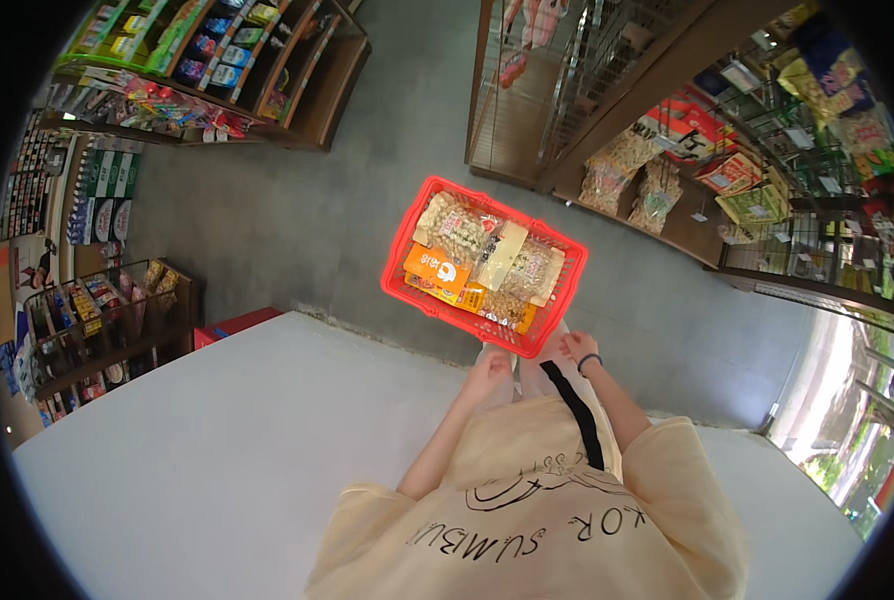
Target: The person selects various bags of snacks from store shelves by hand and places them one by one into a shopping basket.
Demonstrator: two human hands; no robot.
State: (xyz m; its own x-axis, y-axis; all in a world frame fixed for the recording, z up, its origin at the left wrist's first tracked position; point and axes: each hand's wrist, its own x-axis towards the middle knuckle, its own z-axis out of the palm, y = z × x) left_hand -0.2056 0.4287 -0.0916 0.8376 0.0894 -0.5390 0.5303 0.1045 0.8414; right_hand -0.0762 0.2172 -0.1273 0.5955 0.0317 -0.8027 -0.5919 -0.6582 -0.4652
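A red plastic shopping basket [578, 276] is in front of my knees, its openwork sides showing. Inside lie clear-fronted bags of nuts or seeds [450, 229], a pale packet [505, 256] with a window, and an orange snack packet [437, 266]. My left hand [494, 365] is close to the basket's near rim, fingers curled and blurred. By the near right corner is my right hand [580, 346], fingers bent, a dark band on the wrist. Whether either hand touches or grips the rim, I cannot tell.
A broad white surface [229, 435] lies behind and beside me. Grey floor [282, 225] stretches ahead. Shelving [334, 90] with packaged goods is at upper left, a snack rack [109, 322] at left. Racks with hanging bags [612, 176] line the right, by a bright opening [829, 405].
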